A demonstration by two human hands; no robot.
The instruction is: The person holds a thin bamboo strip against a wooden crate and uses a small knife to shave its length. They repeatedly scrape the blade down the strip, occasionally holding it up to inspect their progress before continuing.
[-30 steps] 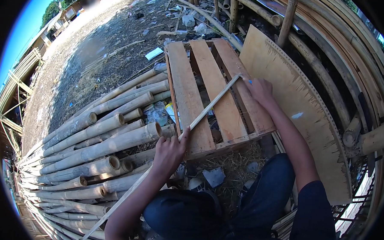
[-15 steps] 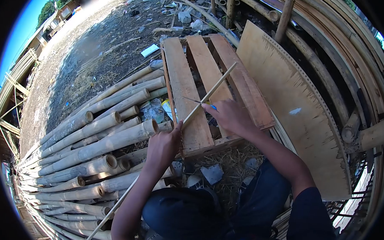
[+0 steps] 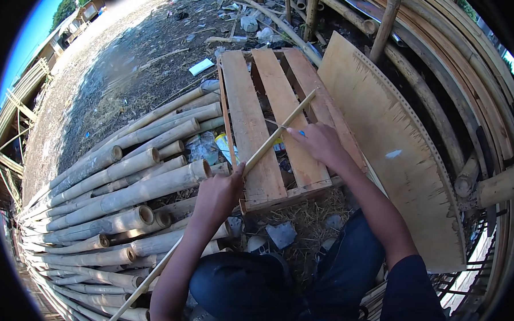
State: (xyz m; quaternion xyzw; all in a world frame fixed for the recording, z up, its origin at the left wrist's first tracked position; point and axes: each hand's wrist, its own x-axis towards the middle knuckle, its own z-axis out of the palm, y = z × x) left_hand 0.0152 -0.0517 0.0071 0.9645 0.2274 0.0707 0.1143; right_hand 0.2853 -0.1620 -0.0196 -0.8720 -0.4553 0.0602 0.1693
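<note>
A long thin bamboo strip (image 3: 263, 150) runs diagonally from the lower left, under my left forearm, to above a slatted wooden crate (image 3: 235, 91). My left hand (image 3: 219, 189) is closed around the strip near the crate's left front corner. Farther up, my right hand (image 3: 318, 141) grips a small knife (image 3: 277, 124) with some blue at its handle. The blade lies across the strip, pointing left. The fingers of my right hand hide most of the handle.
Cut bamboo poles (image 3: 135, 192) are stacked at the left, open ends toward me. A plywood sheet (image 3: 383, 149) leans right of the crate, beside a rack of poles and planks (image 3: 432, 99). Grey stones (image 3: 281, 234) lie near my feet; litter is scattered beyond the crate.
My right hand and the knife have moved up and to the right along the strip, away from my left hand. My left hand keeps its hold in nearly the same place.
</note>
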